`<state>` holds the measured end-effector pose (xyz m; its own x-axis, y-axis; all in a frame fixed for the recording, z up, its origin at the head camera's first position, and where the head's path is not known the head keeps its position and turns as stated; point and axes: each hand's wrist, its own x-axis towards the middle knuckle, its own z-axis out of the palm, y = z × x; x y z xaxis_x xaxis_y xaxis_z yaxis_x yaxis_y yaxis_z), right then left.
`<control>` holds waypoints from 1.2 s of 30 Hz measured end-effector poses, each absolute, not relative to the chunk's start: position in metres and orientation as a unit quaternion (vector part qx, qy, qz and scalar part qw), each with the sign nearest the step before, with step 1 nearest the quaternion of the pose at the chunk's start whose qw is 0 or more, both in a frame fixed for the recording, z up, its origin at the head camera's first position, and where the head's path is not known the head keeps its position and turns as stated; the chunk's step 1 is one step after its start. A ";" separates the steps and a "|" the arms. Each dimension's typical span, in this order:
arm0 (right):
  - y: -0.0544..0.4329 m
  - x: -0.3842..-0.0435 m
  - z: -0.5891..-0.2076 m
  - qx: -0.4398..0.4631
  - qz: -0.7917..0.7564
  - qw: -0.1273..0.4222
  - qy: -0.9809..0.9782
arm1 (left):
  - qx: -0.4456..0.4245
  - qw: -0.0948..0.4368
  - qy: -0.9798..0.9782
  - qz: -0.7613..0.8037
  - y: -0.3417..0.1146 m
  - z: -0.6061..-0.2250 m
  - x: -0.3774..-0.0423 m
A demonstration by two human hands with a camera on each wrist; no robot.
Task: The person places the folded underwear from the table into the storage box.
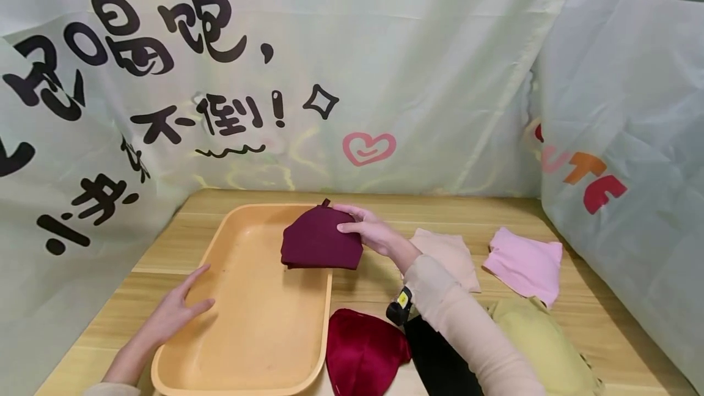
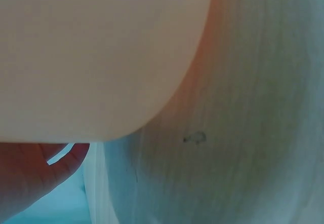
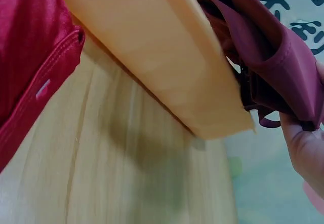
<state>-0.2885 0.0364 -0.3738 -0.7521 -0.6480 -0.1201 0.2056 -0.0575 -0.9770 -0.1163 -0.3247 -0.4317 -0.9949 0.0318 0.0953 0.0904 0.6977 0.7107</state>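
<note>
My right hand (image 1: 376, 232) pinches a dome-shaped maroon cloth piece (image 1: 321, 240) by its right side, thumb in front. The piece hangs over the right rim of an orange-yellow plastic tray (image 1: 247, 335). A small loop tab sticks out at its top. In the right wrist view, the maroon cloth (image 3: 288, 67) shows folded layers and an opening, near the tray's outer wall (image 3: 167, 67). My left hand (image 1: 172, 313) is at the tray's left rim, fingers extended and holding nothing. In the left wrist view, the tray partly hides that hand (image 2: 30, 176).
Right of the tray lie a shiny dark-red cloth piece (image 1: 365, 350), black cloth (image 1: 442, 359), a pale pink piece (image 1: 448, 255), a pink piece (image 1: 525, 261) and a yellow-green piece (image 1: 541, 347). A small black device (image 1: 400, 307) with a yellow label shows beside my right forearm. Printed curtains surround the wooden table (image 1: 374, 289).
</note>
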 end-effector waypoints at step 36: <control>-0.038 -0.291 -0.385 -0.218 -0.564 0.238 0.760 | -0.028 0.030 -0.920 -0.389 -0.331 -0.432 -0.115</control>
